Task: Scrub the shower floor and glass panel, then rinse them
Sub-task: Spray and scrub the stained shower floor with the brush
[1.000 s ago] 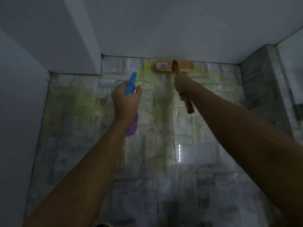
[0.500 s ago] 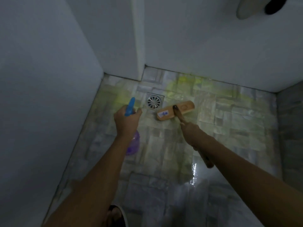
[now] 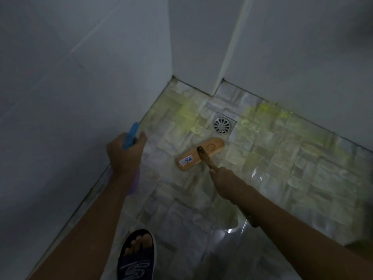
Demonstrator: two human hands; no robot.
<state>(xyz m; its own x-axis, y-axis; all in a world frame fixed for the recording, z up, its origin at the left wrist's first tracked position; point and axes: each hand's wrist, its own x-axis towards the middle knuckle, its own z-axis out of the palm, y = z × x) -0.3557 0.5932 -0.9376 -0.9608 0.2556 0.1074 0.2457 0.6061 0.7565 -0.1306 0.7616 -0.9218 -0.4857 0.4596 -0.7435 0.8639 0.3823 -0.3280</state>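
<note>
A wooden scrub brush (image 3: 199, 155) lies head-down on the wet tiled shower floor (image 3: 282, 170), just below a round metal drain (image 3: 222, 125). My right hand (image 3: 224, 178) grips its brown handle. My left hand (image 3: 124, 153) holds a purple spray bottle (image 3: 134, 181) with a blue trigger head (image 3: 130, 138) near the left wall. Yellow-green cleaner stains the tiles around the drain and along the back wall. No glass panel can be made out.
White walls (image 3: 70, 87) close in on the left and at the back, with a wall corner jutting out behind the drain. My foot in a dark slipper (image 3: 137, 257) stands on the floor at the bottom. A bright wet patch glints at the lower right.
The view has swung to the left corner. The brush has been pulled back from the rear wall to the tiles beside the drain. The spray bottle has drifted towards the left wall.
</note>
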